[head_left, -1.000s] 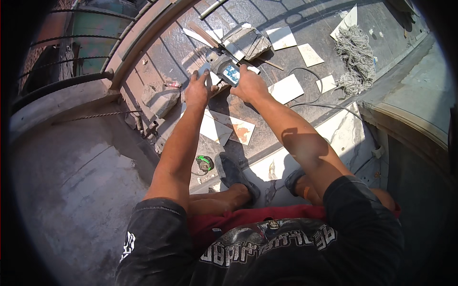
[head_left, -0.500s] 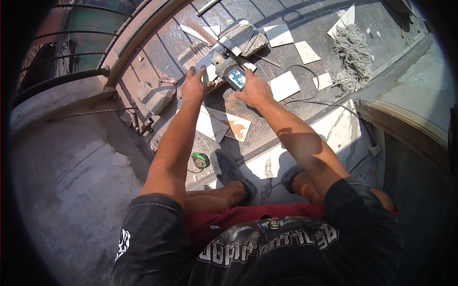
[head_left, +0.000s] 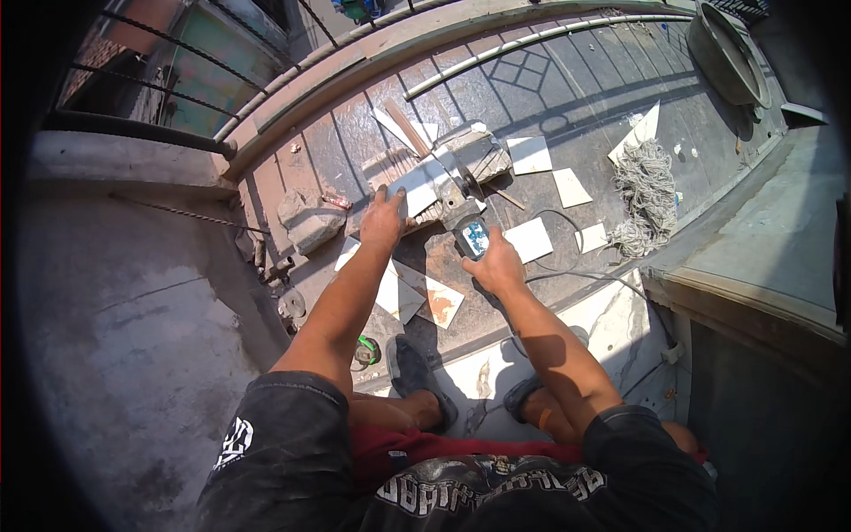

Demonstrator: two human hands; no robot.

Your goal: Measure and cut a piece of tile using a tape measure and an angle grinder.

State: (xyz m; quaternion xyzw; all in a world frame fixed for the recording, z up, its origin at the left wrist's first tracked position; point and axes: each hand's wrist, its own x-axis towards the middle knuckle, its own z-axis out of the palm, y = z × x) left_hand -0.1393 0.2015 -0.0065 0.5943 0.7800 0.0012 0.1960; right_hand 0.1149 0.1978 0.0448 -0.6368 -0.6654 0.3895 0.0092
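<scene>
My right hand [head_left: 498,266] is wrapped round the body of an angle grinder [head_left: 472,238]. The grinder's disc [head_left: 468,182] stands beside the right edge of a white tile [head_left: 418,188], close to a rough concrete block [head_left: 483,155]; whether the disc touches the tile I cannot tell. My left hand [head_left: 385,218] holds the tile's near left part, fingertips on its top face and thumb toward the near edge. Beneath the tile lies a ridged block [head_left: 383,168]. The grinder's dark cable [head_left: 567,277] trails off to the right.
Cut tile pieces [head_left: 530,154] lie scattered around. A stone lump [head_left: 312,222] is at left, a tape measure [head_left: 366,352] near my feet. Tangled string [head_left: 645,199] and a large basin [head_left: 727,55] are at right. A white pipe [head_left: 496,55] runs along the far side by the railing [head_left: 306,66].
The view has tilted up, showing more of the far floor, the pipe and the basin. The grinder has shifted slightly right relative to the blocks; both hands keep their holds.
</scene>
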